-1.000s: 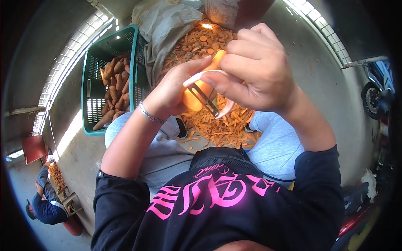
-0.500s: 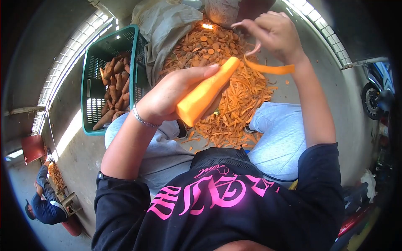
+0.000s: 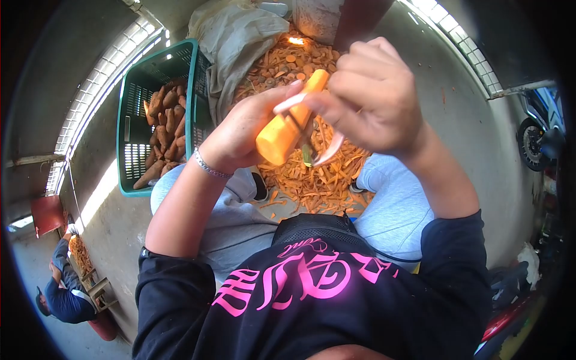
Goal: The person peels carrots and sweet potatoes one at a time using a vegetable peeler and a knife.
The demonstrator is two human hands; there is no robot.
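My left hand (image 3: 240,129) is wrapped round a peeled orange carrot (image 3: 276,143), which tilts up and to the right. Closed round a pale pink peeler (image 3: 332,149), my right hand (image 3: 381,99) is over the carrot's right side. The peeler's dark blade lies across the middle of the carrot and seems to touch it. My right fingers and the peeler's frame hide part of the carrot. Beneath both hands, a heap of orange peelings (image 3: 318,186) covers the floor, with cut carrot ends and round slices toward the far side.
A green crate (image 3: 193,90) holding several unpeeled carrots (image 3: 163,129) stands at the left. Beside it lies a pale woven sack (image 3: 240,39). At the far left, another person (image 3: 69,297) sits near a red chair (image 3: 47,214). A motorbike (image 3: 534,141) is at the right.
My right hand has come down and left, bringing the peeler from beyond the carrot's tip onto its middle. The long hanging strip of peel is gone from the peeler. The carrot has shifted slightly.
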